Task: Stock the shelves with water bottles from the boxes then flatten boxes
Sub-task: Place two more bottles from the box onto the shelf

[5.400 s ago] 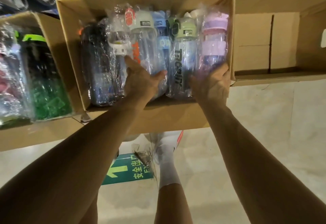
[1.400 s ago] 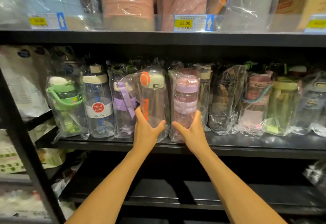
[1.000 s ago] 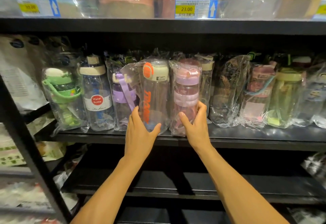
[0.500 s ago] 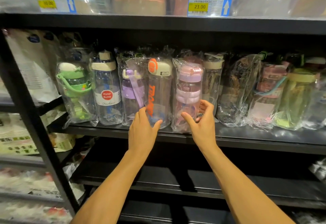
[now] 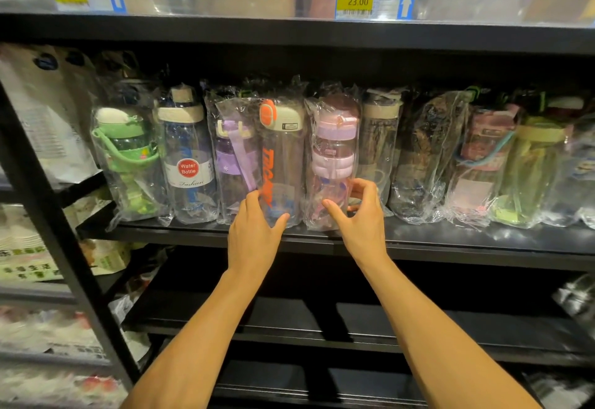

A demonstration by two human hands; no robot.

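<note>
Two wrapped water bottles stand side by side at the front of the black shelf (image 5: 450, 241). One is a clear bottle with orange lettering and an orange-and-cream lid (image 5: 283, 157). The other is a pink and lilac bottle (image 5: 335, 151). My left hand (image 5: 257, 231) rests against the clear bottle's base, fingers straight up its left side and thumb spread across the front. My right hand (image 5: 360, 218) is loose at the pink bottle's base, thumb touching the wrapper, fingers lightly curled beside it. No boxes are in view.
Several more wrapped bottles fill the shelf: a green one (image 5: 125, 157), a "Water Bottle" one (image 5: 188, 163) and a purple one (image 5: 233, 157) to the left, darker and green ones to the right. A black upright post (image 5: 48, 225) stands left. Lower shelves (image 5: 322, 328) are dark.
Both bottles came from the box and now stand on the shelf. Over the last second my hands have loosened and slid down off them; the right hand's fingers have come away.
</note>
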